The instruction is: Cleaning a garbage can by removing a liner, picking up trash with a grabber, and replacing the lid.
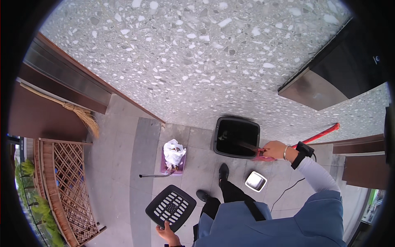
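My left hand (168,234) grips the near edge of a black slotted plastic tray or lid (160,197), held out low on the left. My right hand (275,150) is closed on a pink-red plastic tool (262,155) at the right rim of a black plastic bin (217,136). The tool's kind is unclear; a dim, long shape runs from it across the bin's dark inside. The bin is against the speckled stone wall. A purple-pink dustpan (163,165) with a metal handle (155,175) holds a crumpled white plastic bag (174,152).
A small white square container (255,181) sits on the tiled floor (200,173). A red handle (318,135) leans along the wall. A dark metal wall unit (333,71) juts out at upper right. A straw broom (81,117) and wooden lattice (69,173) are at left.
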Tool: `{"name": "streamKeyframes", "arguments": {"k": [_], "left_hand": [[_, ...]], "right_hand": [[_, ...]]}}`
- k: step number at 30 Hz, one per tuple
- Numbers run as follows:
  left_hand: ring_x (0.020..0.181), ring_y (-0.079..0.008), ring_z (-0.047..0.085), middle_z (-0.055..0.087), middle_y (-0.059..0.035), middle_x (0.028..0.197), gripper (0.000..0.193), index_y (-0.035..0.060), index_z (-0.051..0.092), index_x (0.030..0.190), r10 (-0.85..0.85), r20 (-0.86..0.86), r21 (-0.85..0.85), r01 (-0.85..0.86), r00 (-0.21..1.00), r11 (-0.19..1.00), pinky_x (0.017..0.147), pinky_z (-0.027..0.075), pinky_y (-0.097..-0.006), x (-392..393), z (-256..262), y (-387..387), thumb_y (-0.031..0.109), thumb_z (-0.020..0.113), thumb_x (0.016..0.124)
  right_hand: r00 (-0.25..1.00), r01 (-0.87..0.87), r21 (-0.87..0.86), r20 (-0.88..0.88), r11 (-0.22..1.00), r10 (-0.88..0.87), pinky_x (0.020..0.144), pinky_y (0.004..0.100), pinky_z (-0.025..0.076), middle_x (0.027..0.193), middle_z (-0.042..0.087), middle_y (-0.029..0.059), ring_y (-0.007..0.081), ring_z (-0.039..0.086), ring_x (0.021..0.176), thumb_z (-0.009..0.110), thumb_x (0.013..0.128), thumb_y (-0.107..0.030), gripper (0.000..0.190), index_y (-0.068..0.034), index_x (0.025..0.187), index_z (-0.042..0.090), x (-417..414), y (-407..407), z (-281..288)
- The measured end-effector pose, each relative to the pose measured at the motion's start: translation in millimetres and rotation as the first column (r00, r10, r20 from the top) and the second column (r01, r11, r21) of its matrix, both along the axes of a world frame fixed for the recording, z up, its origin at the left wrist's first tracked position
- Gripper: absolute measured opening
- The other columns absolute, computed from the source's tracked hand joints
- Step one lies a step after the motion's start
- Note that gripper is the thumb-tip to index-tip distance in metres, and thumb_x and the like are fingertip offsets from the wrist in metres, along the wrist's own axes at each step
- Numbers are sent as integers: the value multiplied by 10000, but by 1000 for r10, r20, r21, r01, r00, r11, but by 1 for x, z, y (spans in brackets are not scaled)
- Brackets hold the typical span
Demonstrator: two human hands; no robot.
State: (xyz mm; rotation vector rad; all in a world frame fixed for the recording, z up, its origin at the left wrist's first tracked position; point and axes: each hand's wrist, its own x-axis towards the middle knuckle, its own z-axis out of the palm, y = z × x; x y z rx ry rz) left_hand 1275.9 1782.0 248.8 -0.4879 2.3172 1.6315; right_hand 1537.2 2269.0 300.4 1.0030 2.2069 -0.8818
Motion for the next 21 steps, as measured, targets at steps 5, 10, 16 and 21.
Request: {"name": "streamKeyframes", "arguments": {"k": [5,10,16,21], "left_hand": [[762,-164,560,554,-127,925,340,-57,420,1041,-96,-22,26,97,995,995,672,483,-272,-19,-12,-17,23,606,768],[748,-155,557,562,-108,898,324,-54,440,1027,-25,-11,71,26,1000,997,664,478,-270,-31,-15,-45,14,615,763],[705,-145,557,572,-87,826,302,-31,455,963,84,-3,87,-84,996,993,642,462,-268,-43,-68,-86,21,651,740],[706,-139,558,576,-85,818,268,-22,471,934,251,-49,155,-241,967,958,641,459,-261,-33,-50,-119,20,651,740]], "right_hand": [[863,459,-176,-142,871,-484,480,282,379,569,522,96,145,489,509,559,725,-203,303,-6,947,620,54,-76,133],[643,647,-360,-215,671,-735,377,181,249,531,450,-52,7,351,387,501,752,-9,276,36,1013,578,62,-171,229],[692,580,-322,-291,748,-661,422,182,280,637,504,-25,24,398,498,499,715,3,333,49,1039,562,26,-238,248],[820,365,-361,-312,858,-480,411,190,268,634,497,-14,26,383,489,503,726,-20,373,51,1090,542,-8,-238,176]]}}
